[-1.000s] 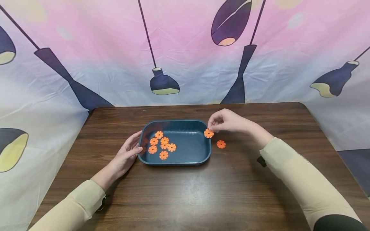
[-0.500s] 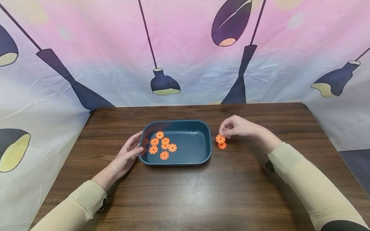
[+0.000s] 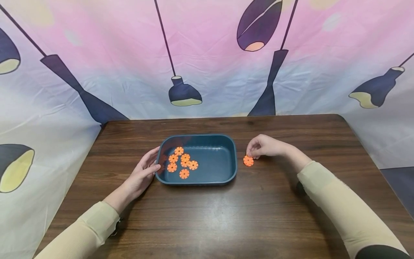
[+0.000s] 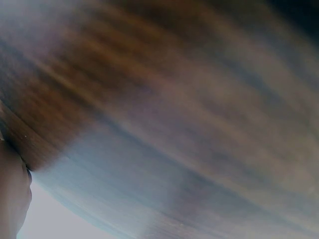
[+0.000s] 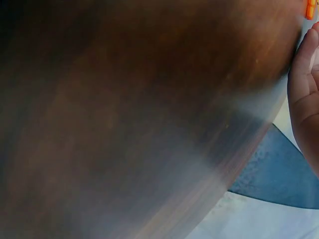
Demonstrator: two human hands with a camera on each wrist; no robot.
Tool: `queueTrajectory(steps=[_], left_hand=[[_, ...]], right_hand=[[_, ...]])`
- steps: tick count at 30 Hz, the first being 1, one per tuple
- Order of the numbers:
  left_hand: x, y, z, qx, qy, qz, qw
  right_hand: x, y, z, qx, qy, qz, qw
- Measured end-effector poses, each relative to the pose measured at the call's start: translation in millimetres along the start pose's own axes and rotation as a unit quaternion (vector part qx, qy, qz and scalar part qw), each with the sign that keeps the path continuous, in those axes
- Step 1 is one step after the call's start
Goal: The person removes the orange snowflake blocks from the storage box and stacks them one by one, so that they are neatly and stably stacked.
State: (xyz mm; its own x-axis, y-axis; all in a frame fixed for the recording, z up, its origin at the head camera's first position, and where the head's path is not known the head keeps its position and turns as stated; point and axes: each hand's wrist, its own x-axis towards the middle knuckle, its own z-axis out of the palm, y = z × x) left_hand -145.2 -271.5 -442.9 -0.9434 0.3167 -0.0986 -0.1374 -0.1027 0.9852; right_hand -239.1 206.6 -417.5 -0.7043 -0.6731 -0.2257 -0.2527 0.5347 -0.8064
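A blue rectangular tray (image 3: pixel 213 165) stands on the table, with several orange notched discs (image 3: pixel 184 174) lying in its left half. My left hand (image 3: pixel 139 176) grips the tray's left side, thumb on the rim. Right of the tray, my right hand (image 3: pixel 266 146) pinches an orange disc (image 3: pixel 248 160) low over the table; whether a second disc lies beneath it I cannot tell. In the right wrist view, part of my right hand (image 5: pixel 305 94) shows at the right edge, below an orange piece (image 5: pixel 310 9). The left wrist view shows only a sliver of my left hand (image 4: pixel 12 194).
The dark wooden table (image 3: pixel 207 223) reaches back to a hanging cloth (image 3: pixel 136 72) printed with lamps, which stands behind it and along both sides.
My right hand has moved right, away from the tray's right rim, and down with its disc, which now covers the spot where a loose disc lay. My left hand stays on the tray.
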Motion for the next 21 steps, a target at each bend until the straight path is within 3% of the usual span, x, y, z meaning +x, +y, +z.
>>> queueTrajectory(steps=[21], left_hand=[[-0.5, 1.1, 1.8, 0.005, 0.004, -0.004, 1.0]], right_hand=[[-1.2, 1.3, 2.3, -0.052, 0.025, -0.015, 0.9982]])
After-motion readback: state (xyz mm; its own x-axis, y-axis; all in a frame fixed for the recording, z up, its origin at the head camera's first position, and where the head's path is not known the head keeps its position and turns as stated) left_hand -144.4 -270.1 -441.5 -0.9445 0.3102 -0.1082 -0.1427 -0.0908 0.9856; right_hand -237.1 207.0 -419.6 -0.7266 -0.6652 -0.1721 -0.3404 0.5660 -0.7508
